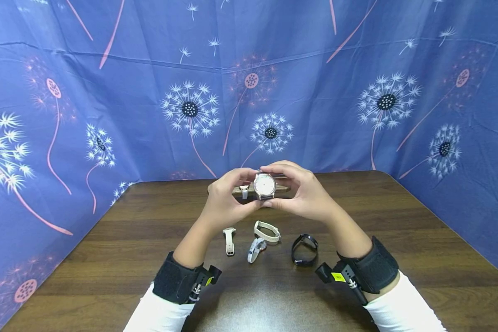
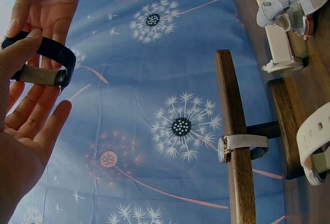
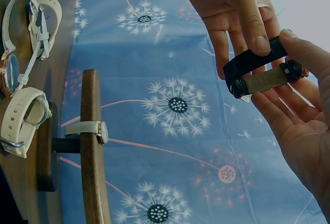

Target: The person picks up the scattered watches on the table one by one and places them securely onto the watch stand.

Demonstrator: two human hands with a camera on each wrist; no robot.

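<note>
A wristwatch with a round white dial and silver-toned case [image 1: 264, 184] is held up above the table between both hands, dial toward the head camera. My left hand [image 1: 226, 197] grips it from the left, thumb below and fingers above. From the other side my right hand [image 1: 305, 191] pinches it, its thumb near the bottom of the case. In the left wrist view, the dark strap [image 2: 59, 53] forms a loop with a tan lining. The right wrist view shows the same strap [image 3: 252, 63] between the fingers of both hands; the dial faces away there.
Behind the hands stands a wooden display stand [image 2: 231, 90] with a white-strapped watch [image 2: 245, 141] on its bar. Nearer on the wooden table [image 1: 128, 258] lie a white watch [image 1: 229, 242], a cream strap loop [image 1: 269, 238], a pale watch [image 1: 255, 251] and a black watch [image 1: 304, 263].
</note>
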